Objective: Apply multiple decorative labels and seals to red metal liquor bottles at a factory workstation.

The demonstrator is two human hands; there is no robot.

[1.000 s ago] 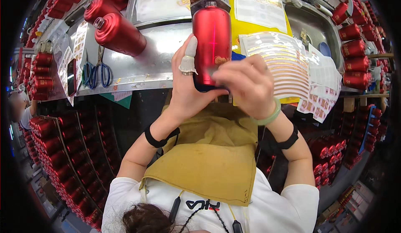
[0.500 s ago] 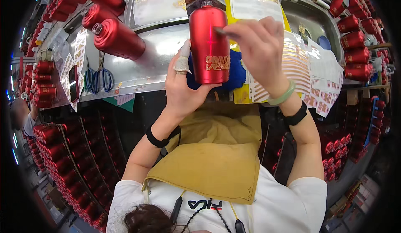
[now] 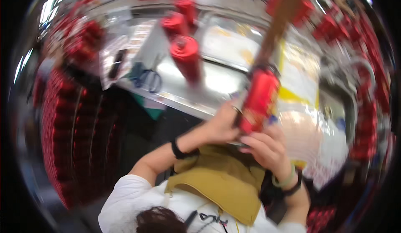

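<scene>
A glossy red bottle (image 3: 261,97) with gold lettering low on its side leans over the table's front edge, its base toward me. Around its lower left side, my left hand (image 3: 223,122) is closed, white coverings on some fingers. Close to the base, my right hand (image 3: 267,147) has its fingers pinched together. A small dark thing shows at those fingertips, too blurred to name. Motion smears the whole view, and the bottle's neck is hard to make out below a brown upright bar (image 3: 282,15).
Several red bottles (image 3: 185,55) stand on the metal table (image 3: 167,93) at left, near blue-handled scissors (image 3: 150,80) and a phone (image 3: 118,63). Sticker sheets (image 3: 298,128) lie at right before a sink (image 3: 338,103). Racks of red bottles (image 3: 79,145) fill the left side.
The view has swung, shifting the table rightward. The bottle has come nearer to me and tilted. My right hand has dropped from the bottle's upper side to near its base.
</scene>
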